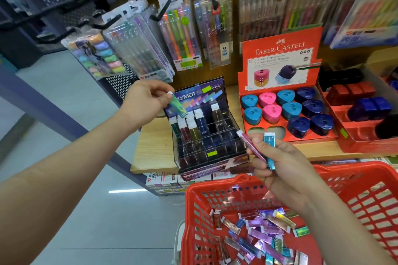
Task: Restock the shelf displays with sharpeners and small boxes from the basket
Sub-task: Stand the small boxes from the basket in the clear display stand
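My left hand (pixel 146 101) pinches a slim green holographic box (pixel 178 106) just above the back left slots of the clear compartment display (pixel 206 135), where several boxes stand upright. My right hand (pixel 277 161) grips two slim boxes, a pink one (pixel 247 142) and a blue one (pixel 269 146), in front of the display's right side. Below it the red basket (pixel 193 204) holds several loose shiny small boxes (pixel 265 230). To the right, a red sharpener tray (pixel 288 139) carries blue, pink and navy sharpeners (pixel 290 109), with two holes bare at its front left.
The wooden shelf (pixel 150 148) bears both displays and another red tray (pixel 366 135) with dark sharpeners at far right. Pen packs (pixel 183 34) hang on black hooks above. White boxes (pixel 163 179) sit on a lower shelf. Grey floor lies to the left.
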Demonstrator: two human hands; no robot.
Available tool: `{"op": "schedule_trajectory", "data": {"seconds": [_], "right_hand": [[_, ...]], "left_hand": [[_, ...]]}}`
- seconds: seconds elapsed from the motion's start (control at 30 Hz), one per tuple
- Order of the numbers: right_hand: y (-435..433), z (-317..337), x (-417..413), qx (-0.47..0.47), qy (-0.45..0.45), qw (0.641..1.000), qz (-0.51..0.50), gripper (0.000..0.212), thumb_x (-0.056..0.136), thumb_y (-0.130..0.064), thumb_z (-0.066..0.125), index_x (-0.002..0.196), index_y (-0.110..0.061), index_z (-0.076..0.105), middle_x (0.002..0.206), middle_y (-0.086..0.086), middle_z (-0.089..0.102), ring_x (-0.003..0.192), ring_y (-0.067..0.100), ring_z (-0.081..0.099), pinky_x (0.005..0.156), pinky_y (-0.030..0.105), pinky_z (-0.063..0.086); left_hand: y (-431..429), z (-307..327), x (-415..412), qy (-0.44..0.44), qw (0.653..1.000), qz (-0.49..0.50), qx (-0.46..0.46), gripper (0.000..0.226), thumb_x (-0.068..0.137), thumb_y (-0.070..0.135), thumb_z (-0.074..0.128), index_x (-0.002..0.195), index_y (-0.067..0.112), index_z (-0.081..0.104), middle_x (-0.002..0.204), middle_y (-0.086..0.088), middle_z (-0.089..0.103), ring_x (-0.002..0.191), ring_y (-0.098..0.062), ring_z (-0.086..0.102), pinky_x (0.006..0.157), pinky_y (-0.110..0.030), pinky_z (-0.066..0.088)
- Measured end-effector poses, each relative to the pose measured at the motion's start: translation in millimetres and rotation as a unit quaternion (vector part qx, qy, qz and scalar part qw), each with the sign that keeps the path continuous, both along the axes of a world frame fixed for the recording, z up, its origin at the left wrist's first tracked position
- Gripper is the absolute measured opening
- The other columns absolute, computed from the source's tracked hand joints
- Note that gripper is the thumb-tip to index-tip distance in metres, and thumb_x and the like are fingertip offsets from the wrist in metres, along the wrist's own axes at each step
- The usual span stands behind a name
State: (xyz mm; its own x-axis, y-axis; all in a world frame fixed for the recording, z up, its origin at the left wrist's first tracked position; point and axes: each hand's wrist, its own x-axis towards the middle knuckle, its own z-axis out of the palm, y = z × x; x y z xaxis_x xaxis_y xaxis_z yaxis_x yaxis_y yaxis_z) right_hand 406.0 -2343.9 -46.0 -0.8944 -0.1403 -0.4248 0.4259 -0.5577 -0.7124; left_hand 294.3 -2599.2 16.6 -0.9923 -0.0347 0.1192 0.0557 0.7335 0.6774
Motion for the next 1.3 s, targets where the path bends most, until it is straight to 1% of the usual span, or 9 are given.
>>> {"op": "schedule_trajectory", "data": {"seconds": [0.27, 0.4, 0.6, 0.77, 0.87, 0.97, 1.1, 1.2, 1.3], "right_hand": [[-10, -6, 6, -0.017, -0.005, 0.999, 0.029, 0.01, 0.087, 0.002, 0.057, 0.087, -0.004, 0.065, 0.068, 0.006, 0.061, 0.058, 0.01, 0.063, 0.053, 0.018, 0.054], [-16, -8, 8, -0.01, -0.021, 0.999, 0.036, 0.015, 0.078, -0.002, 0.063, 0.092, -0.004, 0.066, 0.084, 0.016, 0.063, 0.064, 0.014, 0.068, 0.055, 0.021, 0.057], [-26, -5, 11, 0.021, -0.027, 0.999, 0.035, 0.033, 0.072, -0.011, 0.07, 0.102, -0.005, 0.061, 0.088, 0.018, 0.062, 0.062, 0.015, 0.069, 0.048, 0.018, 0.053], [-31, -4, 12, 0.008, -0.015, 0.999, 0.03, 0.017, 0.08, -0.001, 0.066, 0.096, -0.005, 0.063, 0.078, 0.014, 0.062, 0.062, 0.016, 0.068, 0.054, 0.021, 0.056], [-33, -2, 13, -0.007, -0.016, 0.999, 0.03, 0.021, 0.084, 0.009, 0.061, 0.102, 0.0, 0.063, 0.076, 0.012, 0.065, 0.068, 0.018, 0.071, 0.062, 0.023, 0.059], [-33, 1, 14, -0.001, -0.01, 1.0, 0.022, 0.019, 0.084, 0.008, 0.061, 0.102, 0.002, 0.063, 0.076, 0.013, 0.065, 0.066, 0.017, 0.07, 0.059, 0.021, 0.058], [-30, 3, 16, 0.084, 0.011, 0.996, 0.019, 0.012, 0.084, -0.003, 0.067, 0.094, -0.01, 0.065, 0.073, 0.009, 0.067, 0.06, 0.01, 0.064, 0.045, 0.019, 0.043], [-30, 2, 15, 0.133, 0.029, 0.991, 0.02, 0.01, 0.084, -0.009, 0.07, 0.093, -0.011, 0.066, 0.076, 0.01, 0.065, 0.059, 0.009, 0.06, 0.045, 0.02, 0.035], [-33, 2, 15, 0.138, 0.042, 0.99, 0.008, 0.01, 0.083, -0.01, 0.071, 0.092, -0.011, 0.066, 0.074, 0.01, 0.063, 0.058, 0.01, 0.059, 0.044, 0.018, 0.036]], "left_hand": [[-28, -24, 12, -0.004, 0.995, 0.001, -0.1, 0.013, 0.085, 0.015, 0.071, 0.098, 0.012, 0.073, 0.078, -0.003, 0.07, 0.075, -0.016, 0.066, 0.082, -0.036, 0.056], [-24, -35, 12, 0.002, 0.988, -0.008, -0.151, 0.018, 0.087, 0.019, 0.069, 0.104, 0.013, 0.073, 0.084, 0.003, 0.068, 0.081, -0.01, 0.063, 0.09, -0.028, 0.051], [-24, -46, 13, 0.034, 0.969, -0.042, -0.241, 0.021, 0.091, 0.025, 0.065, 0.108, 0.015, 0.07, 0.097, 0.0, 0.07, 0.092, -0.018, 0.063, 0.088, -0.032, 0.049], [-21, -54, 10, 0.073, 0.934, -0.1, -0.336, 0.021, 0.092, 0.027, 0.061, 0.105, 0.012, 0.069, 0.099, -0.006, 0.064, 0.095, -0.025, 0.059, 0.08, -0.035, 0.046], [-20, -61, 11, 0.088, 0.921, -0.123, -0.36, 0.018, 0.091, 0.023, 0.062, 0.101, 0.009, 0.067, 0.096, -0.008, 0.064, 0.094, -0.028, 0.059, 0.079, -0.036, 0.046], [-19, -62, 10, 0.073, 0.919, -0.113, -0.371, 0.017, 0.089, 0.024, 0.064, 0.1, 0.012, 0.064, 0.095, -0.006, 0.062, 0.093, -0.027, 0.058, 0.077, -0.036, 0.045], [-6, -37, 13, 0.029, 0.959, -0.055, -0.278, 0.013, 0.086, 0.02, 0.066, 0.098, 0.016, 0.069, 0.091, 0.002, 0.064, 0.086, -0.016, 0.059, 0.08, -0.03, 0.048], [12, -3, 21, -0.113, 0.989, -0.049, -0.087, 0.013, 0.086, 0.005, 0.064, 0.084, 0.013, 0.074, 0.076, -0.002, 0.07, 0.068, -0.012, 0.062, 0.072, -0.029, 0.057], [34, 16, 41, -0.282, 0.947, -0.128, 0.087, 0.013, 0.091, 0.012, 0.062, 0.096, 0.006, 0.073, 0.081, -0.009, 0.073, 0.065, -0.011, 0.063, 0.063, -0.02, 0.056]]}}
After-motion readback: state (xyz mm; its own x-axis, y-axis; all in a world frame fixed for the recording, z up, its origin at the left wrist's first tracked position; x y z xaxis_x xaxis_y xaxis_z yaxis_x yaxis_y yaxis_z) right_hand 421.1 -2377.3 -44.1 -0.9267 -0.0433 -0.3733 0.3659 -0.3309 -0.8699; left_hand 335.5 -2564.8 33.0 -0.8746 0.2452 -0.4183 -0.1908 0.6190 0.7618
